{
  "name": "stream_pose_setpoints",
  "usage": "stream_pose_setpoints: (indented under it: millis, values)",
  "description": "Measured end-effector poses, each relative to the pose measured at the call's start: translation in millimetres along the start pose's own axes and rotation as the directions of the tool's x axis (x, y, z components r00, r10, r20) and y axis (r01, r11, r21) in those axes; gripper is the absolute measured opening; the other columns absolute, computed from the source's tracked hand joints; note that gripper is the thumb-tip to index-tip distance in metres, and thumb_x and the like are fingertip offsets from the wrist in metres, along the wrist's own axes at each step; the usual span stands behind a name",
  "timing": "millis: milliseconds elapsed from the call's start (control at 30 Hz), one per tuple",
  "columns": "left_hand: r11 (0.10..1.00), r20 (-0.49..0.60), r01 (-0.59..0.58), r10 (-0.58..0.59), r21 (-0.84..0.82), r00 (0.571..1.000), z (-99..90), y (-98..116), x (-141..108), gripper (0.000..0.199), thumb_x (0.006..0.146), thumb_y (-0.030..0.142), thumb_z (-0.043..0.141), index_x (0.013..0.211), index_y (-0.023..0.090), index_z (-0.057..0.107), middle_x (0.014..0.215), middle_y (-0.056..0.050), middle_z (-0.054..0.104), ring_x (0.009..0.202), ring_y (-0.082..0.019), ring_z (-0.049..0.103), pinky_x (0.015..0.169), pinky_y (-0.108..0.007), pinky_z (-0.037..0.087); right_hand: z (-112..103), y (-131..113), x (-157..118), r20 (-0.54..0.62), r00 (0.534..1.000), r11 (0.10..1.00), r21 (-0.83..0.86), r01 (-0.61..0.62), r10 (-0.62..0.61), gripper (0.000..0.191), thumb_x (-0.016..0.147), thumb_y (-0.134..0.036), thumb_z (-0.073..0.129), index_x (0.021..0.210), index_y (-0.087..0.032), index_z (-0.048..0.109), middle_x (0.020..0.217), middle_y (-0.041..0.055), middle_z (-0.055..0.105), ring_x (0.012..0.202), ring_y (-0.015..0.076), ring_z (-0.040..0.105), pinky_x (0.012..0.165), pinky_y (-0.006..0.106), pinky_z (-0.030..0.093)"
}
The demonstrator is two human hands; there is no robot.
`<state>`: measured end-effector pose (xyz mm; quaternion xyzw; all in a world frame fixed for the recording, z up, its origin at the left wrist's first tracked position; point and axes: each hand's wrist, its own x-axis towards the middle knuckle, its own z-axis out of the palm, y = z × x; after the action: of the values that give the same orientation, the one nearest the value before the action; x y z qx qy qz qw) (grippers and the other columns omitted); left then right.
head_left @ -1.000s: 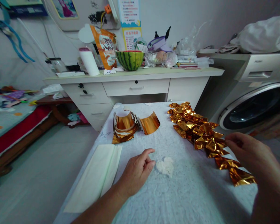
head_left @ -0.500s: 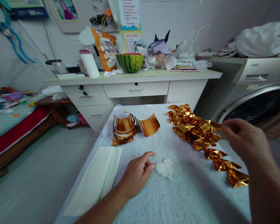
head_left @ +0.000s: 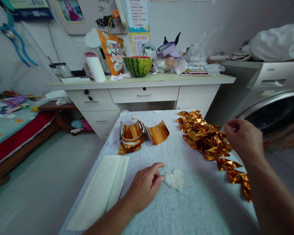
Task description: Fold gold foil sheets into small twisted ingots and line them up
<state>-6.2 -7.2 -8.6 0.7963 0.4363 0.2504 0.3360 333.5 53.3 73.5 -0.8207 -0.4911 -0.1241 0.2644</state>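
My left hand [head_left: 147,184] rests over the cloth-covered table [head_left: 186,209], with the index finger and thumb apart and nothing between them. At the right, my right hand [head_left: 245,138] hovers beside a row of folded gold foil pieces [head_left: 202,132], its fingers curled together. No foil shows in those fingers, and a small gap separates them from the nearest piece. Beyond the left hand lie curled gold foil sheets [head_left: 132,132], some ringed by a band, and one separate curved stack [head_left: 158,132]. A pale folded sheet [head_left: 98,192] lies left of my left hand.
A white desk [head_left: 144,91] stands beyond the table, bearing a cut watermelon [head_left: 138,66], an orange pouch [head_left: 112,54] and a paper roll [head_left: 95,67]. To the right is a washing machine [head_left: 271,78]. A bed [head_left: 17,130] stands at the left.
My right hand has moved left and slightly up, off the end of the foil piece it was pinching. My left hand stays nearly where it was. The view has shifted slightly.
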Motion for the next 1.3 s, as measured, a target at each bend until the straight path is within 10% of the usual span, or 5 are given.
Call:
stream_pose_setpoints:
  millis: [133, 233, 467, 800, 1300]
  values:
    - [1.000, 0.002, -0.003, 0.003, 0.013, 1.000, 0.6, 0.1, 0.1, 0.030, 0.092, 0.023, 0.047, 0.121, 0.020, 0.056, 0.080, 0.000, 0.067, 0.075, -0.017, 0.064, 0.071, -0.027, 0.046, -6.8, -21.2, -16.1, -0.142, 0.984, 0.977, 0.170, 0.128, -0.104, 0.024, 0.080, -0.029, 0.052, 0.091, -0.017, 0.068, 0.081, 0.0087, 0.068, 0.071, 0.0196, 0.060, 0.069, 0.030, 0.043]
    - [1.000, 0.006, 0.001, -0.001, 0.006, 1.000, -0.4, 1.7, 0.6, 0.029, 0.092, 0.023, 0.048, 0.119, 0.020, 0.058, 0.081, 0.000, 0.068, 0.076, -0.017, 0.064, 0.072, -0.027, 0.046, -0.8, -49.0, -32.1, -0.020, 0.974, 0.908, 0.356, 0.219, -0.227, 0.019, 0.081, -0.029, 0.052, 0.087, -0.019, 0.067, 0.074, 0.0042, 0.066, 0.063, 0.0172, 0.058, 0.061, 0.027, 0.042]
    - [1.000, -0.034, 0.019, -0.019, -0.019, 0.999, -3.1, 1.0, 2.3, 0.024, 0.090, 0.020, 0.051, 0.110, 0.021, 0.064, 0.089, -0.001, 0.072, 0.081, -0.017, 0.066, 0.076, -0.026, 0.046, 42.6, -107.9, -70.2, 0.269, 0.692, 0.727, 0.430, 0.536, -0.669, 0.014, 0.084, -0.014, 0.054, 0.082, -0.019, 0.067, 0.086, 0.0058, 0.066, 0.085, 0.0202, 0.061, 0.079, 0.029, 0.043]
    - [0.990, -0.149, 0.138, -0.143, -0.041, 0.979, -6.7, -6.2, 5.6, 0.021, 0.089, 0.020, 0.050, 0.100, 0.020, 0.068, 0.083, -0.002, 0.072, 0.077, -0.017, 0.065, 0.068, -0.025, 0.046, 100.8, -122.9, -70.1, 0.224, 0.898, 0.908, 0.279, 0.313, -0.379, 0.021, 0.084, -0.035, 0.063, 0.095, -0.018, 0.058, 0.095, 0.0082, 0.062, 0.083, 0.0223, 0.060, 0.071, 0.030, 0.043]
    - [0.993, -0.124, 0.117, -0.118, -0.011, 0.985, -6.9, -5.2, 4.7, 0.019, 0.088, 0.018, 0.051, 0.097, 0.020, 0.067, 0.085, -0.002, 0.071, 0.080, -0.017, 0.066, 0.073, -0.026, 0.046, 109.1, -124.1, -67.5, 0.302, 0.903, 0.945, 0.212, 0.250, -0.306, 0.023, 0.091, -0.027, 0.052, 0.081, -0.017, 0.069, 0.087, 0.0108, 0.072, 0.079, 0.0214, 0.065, 0.068, 0.028, 0.040]
